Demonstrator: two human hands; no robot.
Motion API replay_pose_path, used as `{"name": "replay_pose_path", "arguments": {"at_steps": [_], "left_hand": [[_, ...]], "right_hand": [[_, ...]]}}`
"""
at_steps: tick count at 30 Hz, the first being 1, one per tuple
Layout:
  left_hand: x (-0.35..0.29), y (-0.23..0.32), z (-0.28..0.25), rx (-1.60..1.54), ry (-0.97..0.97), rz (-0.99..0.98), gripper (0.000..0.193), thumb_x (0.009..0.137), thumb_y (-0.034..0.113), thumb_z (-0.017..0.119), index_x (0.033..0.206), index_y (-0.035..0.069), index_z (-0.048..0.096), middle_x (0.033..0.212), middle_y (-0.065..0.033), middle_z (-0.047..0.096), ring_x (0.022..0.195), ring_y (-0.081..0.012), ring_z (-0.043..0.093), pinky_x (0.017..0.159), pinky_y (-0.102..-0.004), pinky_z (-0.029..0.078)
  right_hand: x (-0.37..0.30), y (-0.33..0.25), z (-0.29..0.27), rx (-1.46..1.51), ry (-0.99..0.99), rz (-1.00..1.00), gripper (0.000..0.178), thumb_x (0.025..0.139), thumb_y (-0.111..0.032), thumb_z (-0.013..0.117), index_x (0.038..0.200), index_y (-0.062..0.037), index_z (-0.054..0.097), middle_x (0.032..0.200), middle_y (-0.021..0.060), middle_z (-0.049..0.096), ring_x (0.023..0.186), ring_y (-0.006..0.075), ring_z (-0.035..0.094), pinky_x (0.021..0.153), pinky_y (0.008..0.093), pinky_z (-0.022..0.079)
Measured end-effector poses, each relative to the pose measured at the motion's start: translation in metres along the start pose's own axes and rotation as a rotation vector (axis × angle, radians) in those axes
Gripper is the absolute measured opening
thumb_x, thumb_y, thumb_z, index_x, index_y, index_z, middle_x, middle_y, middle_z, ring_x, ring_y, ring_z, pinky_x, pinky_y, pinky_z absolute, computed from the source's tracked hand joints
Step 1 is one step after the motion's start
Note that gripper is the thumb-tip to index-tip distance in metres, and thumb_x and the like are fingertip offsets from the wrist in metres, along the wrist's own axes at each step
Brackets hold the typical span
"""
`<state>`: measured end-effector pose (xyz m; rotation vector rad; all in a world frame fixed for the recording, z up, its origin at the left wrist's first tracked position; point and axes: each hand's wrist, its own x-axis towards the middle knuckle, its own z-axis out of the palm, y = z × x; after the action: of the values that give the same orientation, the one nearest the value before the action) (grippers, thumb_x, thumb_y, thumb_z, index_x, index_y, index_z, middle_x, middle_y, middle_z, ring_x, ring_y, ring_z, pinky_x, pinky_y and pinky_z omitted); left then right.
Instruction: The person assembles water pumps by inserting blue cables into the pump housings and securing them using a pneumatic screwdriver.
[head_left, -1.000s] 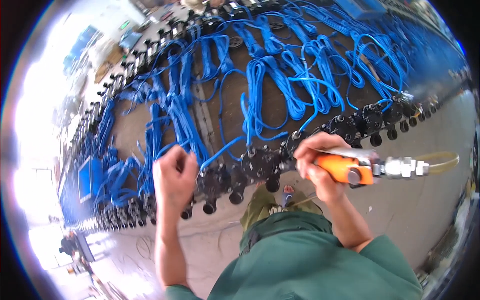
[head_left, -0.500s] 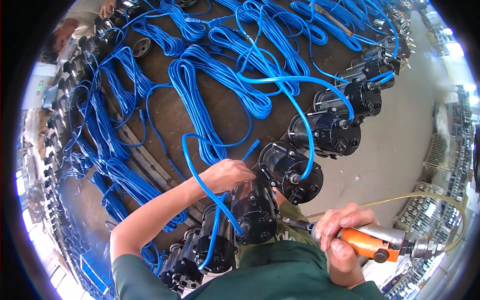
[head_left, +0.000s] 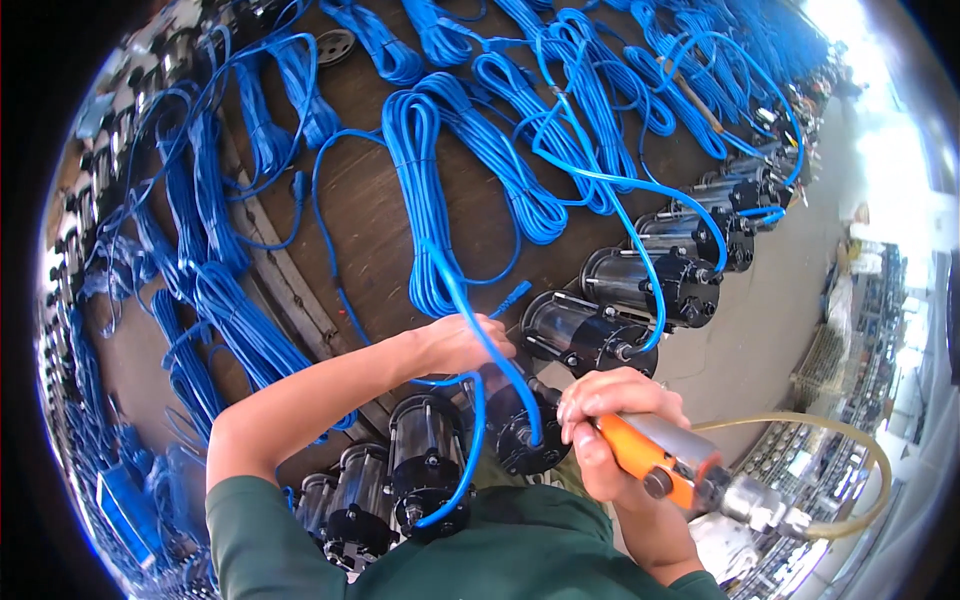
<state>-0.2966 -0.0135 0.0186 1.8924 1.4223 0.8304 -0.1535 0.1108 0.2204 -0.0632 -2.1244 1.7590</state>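
A clear cylinder with black end caps (head_left: 524, 440) stands right in front of my body, a blue hose plugged into its near cap. My left hand (head_left: 462, 345) is closed at the far end of this cylinder, fingers curled and partly hidden. In my right hand (head_left: 608, 425) is an orange and silver air screwdriver (head_left: 650, 455), its dark nose pointing at the right edge of the same cylinder's near cap. Fingers hide the tip, so I cannot tell whether it touches a fastener. A yellowish air hose (head_left: 880, 470) runs from the tool's rear.
More black-capped cylinders line the table edge on both sides, such as one at right (head_left: 590, 335) and one at left (head_left: 428, 450). Bundled blue cables (head_left: 415, 190) cover much of the brown table (head_left: 350, 230). Wire racks (head_left: 820, 370) stand at right.
My right hand has brought the air screwdriver left and up, up to the cylinder's near cap. My left hand stays at the cylinder's far end. The whole view has shifted a little.
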Motion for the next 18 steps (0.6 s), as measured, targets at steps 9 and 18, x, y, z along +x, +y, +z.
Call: {"name": "replay_pose_path", "arguments": {"at_steps": [9,18], "left_hand": [[-0.078,0.032,0.022,-0.066,0.310,-0.361,0.030,0.074,0.004,0.068,0.104,0.006,0.066,0.097,-0.0114,0.066,0.098,-0.0316,0.061,0.085,-0.0414,0.051],[-0.093,0.045,0.075,-0.118,0.457,-0.417,0.024,0.076,0.018,0.076,0.097,0.008,0.070,0.091,-0.0095,0.066,0.088,-0.0319,0.064,0.078,-0.0423,0.051]], "right_hand": [[-0.010,0.019,0.015,0.042,0.126,-0.082,0.021,0.082,-0.007,0.063,0.100,0.0022,0.056,0.084,0.0163,0.063,0.057,0.0139,0.058,0.053,0.0256,0.051],[-0.011,0.011,0.028,0.049,0.209,-0.004,0.037,0.076,-0.003,0.056,0.112,0.0053,0.051,0.091,0.0188,0.062,0.059,0.0144,0.055,0.057,0.0277,0.050]]}}
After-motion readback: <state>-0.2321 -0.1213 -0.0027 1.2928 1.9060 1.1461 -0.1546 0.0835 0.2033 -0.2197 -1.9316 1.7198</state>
